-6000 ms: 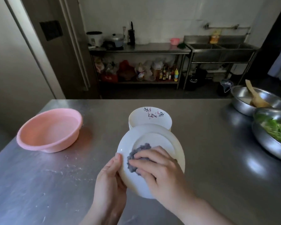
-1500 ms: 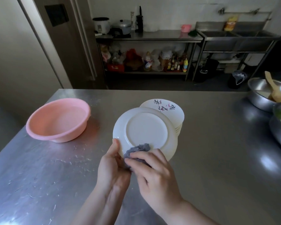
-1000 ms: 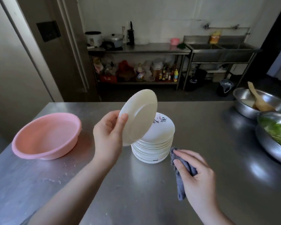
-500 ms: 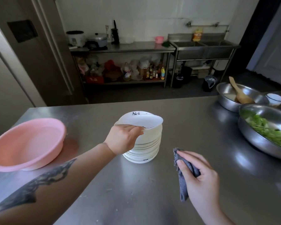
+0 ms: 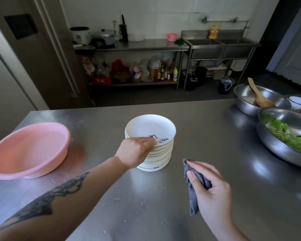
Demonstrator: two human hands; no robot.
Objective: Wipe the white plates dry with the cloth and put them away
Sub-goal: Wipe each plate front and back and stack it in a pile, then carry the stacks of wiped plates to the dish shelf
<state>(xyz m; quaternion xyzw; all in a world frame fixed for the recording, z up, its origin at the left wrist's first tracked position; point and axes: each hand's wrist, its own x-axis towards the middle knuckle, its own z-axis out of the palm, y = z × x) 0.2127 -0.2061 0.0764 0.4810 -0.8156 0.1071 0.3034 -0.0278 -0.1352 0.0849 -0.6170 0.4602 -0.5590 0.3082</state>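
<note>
Steel counter (image 5: 207,153): round plates (image 5: 150,129) stacked; right hand (image 5: 214,193) grips cloth (image 5: 193,193).

1. A steel table (image 5: 207,136); crumbs scattered over its near side.
2. On it: pink basin (image 5: 27,149) left; stack of white plates (image 5: 150,145) middle; two steel bowls (image 5: 257,100) (image 5: 285,136) right.

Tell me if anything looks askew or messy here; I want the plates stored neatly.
The tall stack of white plates leans: its upper plates sit offset from the lower ones. The top white plate with dark lettering lies level under the left hand. Pale crumbs or flecks dot the steel counter near its front. Nothing looks spilled or broken.
</note>
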